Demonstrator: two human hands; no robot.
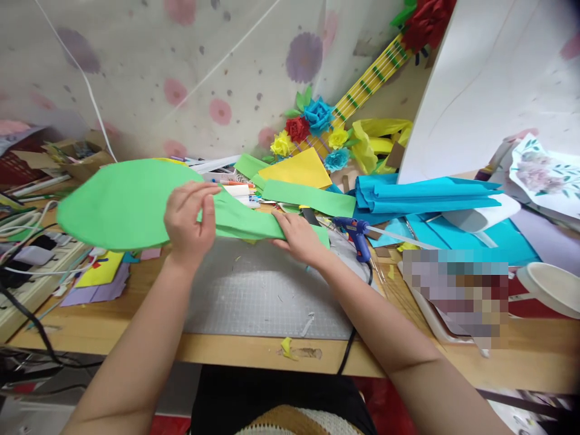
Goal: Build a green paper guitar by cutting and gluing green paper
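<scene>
A large green paper cutout (122, 202), broad and rounded at the left and narrowing to a strip at the right, is held above the table. My left hand (190, 217) is closed at the point where the broad part narrows, with thumb and curled fingertips on the paper. Further right, my right hand (296, 235) grips the narrow strip, thumb below and fingers over the top. Under the cutout lies a grey cutting mat (272, 296) with small scraps on it. A blue glue gun (356, 232) rests just right of my right hand.
Folded blue paper (421, 196) and a white roll (483, 211) lie at the right. Behind are green strips (308, 196), yellow paper (299, 169) and a flower-decorated guitar shape (367, 84). A tablet-like object (435, 308) sits right; cables (27, 226) and a power strip crowd the left.
</scene>
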